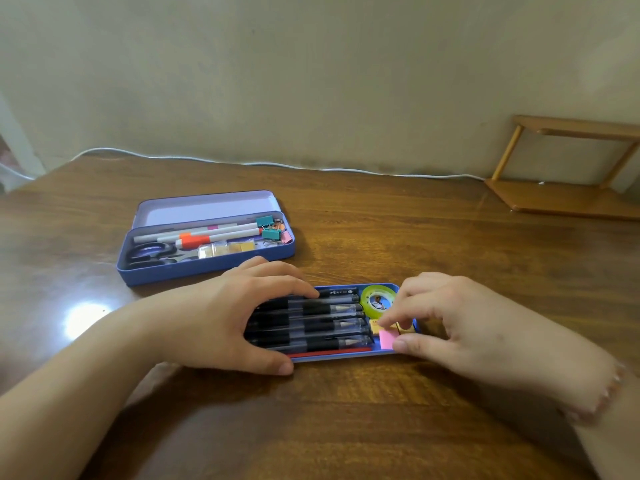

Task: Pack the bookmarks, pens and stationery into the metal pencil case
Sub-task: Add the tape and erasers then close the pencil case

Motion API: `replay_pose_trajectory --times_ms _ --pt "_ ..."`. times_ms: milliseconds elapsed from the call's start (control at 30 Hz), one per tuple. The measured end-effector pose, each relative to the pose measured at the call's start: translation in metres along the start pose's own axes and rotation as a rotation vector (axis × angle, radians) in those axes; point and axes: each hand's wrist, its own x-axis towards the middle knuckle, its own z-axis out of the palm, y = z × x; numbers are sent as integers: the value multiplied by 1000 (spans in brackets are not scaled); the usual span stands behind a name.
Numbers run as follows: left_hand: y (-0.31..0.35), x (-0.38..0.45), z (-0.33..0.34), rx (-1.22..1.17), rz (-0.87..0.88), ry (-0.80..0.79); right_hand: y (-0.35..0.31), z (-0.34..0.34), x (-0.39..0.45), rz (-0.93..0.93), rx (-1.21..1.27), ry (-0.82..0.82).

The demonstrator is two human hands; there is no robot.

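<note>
A shallow blue metal tray (346,356) lies near the table's front, holding several black pens (329,322), a red pencil (329,352), a green tape roll (378,300) and pink and orange sticky notes (386,337). My left hand (239,313) rests over the tray's left half, fingers on the pens and thumb at the front rim. My right hand (446,323) pinches the sticky notes at the tray's right end. Behind it, the open blue pencil case (207,268) holds markers, scissors, binder clips and a clear box.
The case's lilac lid (204,207) stands open at the back. A white cable (277,164) runs along the wall. A small wooden shelf (568,195) stands at the far right. The wooden table (450,237) has bare surface to the right of the case.
</note>
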Motion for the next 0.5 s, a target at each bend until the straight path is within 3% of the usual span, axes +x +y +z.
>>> replay_pose_trajectory --times_ms 233,400,500 --pt "0 0 0 -1 6 0 -1 2 1 -36 83 17" --pt "0 0 1 7 10 3 7 -6 0 14 265 300" --pt "-1 0 1 10 10 4 2 -4 0 33 340 213"
